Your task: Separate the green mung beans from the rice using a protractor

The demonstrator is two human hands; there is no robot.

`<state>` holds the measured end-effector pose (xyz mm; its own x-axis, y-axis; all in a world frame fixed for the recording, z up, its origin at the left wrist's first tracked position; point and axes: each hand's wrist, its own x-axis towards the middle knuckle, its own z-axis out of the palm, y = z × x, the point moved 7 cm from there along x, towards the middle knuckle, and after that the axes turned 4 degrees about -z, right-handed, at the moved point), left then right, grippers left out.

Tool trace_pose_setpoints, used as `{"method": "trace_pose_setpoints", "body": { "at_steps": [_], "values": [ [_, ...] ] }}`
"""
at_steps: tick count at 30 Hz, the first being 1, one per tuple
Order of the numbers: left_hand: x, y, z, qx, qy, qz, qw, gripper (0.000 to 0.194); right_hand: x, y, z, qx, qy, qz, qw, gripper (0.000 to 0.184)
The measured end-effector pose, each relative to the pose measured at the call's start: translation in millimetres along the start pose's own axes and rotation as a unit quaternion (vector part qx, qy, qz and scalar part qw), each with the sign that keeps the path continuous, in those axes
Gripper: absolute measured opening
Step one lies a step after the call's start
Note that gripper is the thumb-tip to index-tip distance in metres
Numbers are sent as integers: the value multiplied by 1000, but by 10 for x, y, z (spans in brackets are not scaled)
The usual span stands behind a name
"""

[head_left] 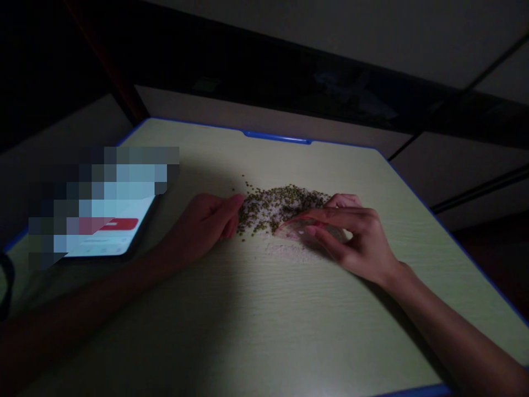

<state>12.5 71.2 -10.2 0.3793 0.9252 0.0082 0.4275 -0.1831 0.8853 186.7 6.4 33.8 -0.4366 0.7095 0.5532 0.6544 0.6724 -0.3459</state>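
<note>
A pile of small green beans mixed with whitish grains [285,199] is spread over the middle of the table. My left hand [210,220] is closed at the pile's left edge, thumb pressed against curled fingers; whatever may be inside them is hidden. Between thumb and fingers, my right hand [359,237] grips a clear, rounded dish-like piece [295,227], tilted low against the near right side of the pile. Its exact kind is hard to make out in the dim light. Pale grains [289,251] lie in a thin patch just in front of it.
A tablet or phone with a lit screen [111,240], partly blurred out, is on the left of the pale wood-grain table [256,331]. Blue edging with a raised strip [276,138] runs along the far side. Dark cabinet-like panels [264,105] stand behind. A few beans lie scattered beyond the pile.
</note>
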Motion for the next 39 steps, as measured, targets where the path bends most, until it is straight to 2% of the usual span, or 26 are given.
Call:
{"method": "trace_pose_setpoints", "body": {
  "at_steps": [10, 22, 39],
  "values": [
    [20, -19, -8, 7, 4, 5, 1000, 53, -1, 45, -23, -4, 10, 16, 1000, 22],
    [-12, 60, 3, 18, -5, 9, 1000, 51, -20, 137, -36, -6, 16, 43, 999, 21],
    [-14, 39, -3, 11, -8, 4, 1000, 51, 0, 117, 18, 18, 5, 24, 1000, 20]
  ]
}}
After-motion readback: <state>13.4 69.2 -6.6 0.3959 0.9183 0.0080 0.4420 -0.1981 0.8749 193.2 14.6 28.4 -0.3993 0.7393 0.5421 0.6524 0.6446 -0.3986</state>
